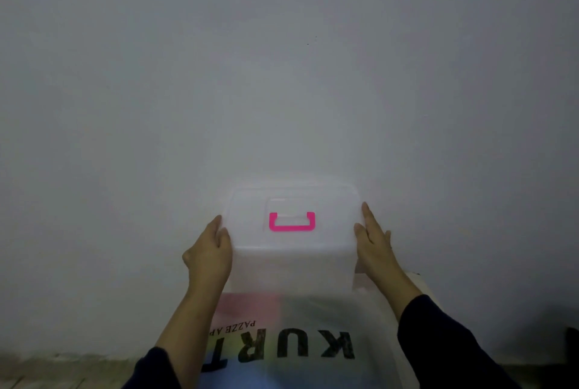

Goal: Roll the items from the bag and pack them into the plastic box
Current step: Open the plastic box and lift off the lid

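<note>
Plastic box (pixel 294 251) held between left hand (pixel 209 258) and right hand (pixel 374 243) fingers.

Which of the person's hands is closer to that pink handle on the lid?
Neither clearly: the pink handle sits mid-lid on the plastic box. The left hand grips the box's left side, the right hand its right side, about equally far away.

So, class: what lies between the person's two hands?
In the head view, the clear plastic box, lid on with its pink handle, fills the stretch between the left hand and right hand, which hold its sides.
</note>
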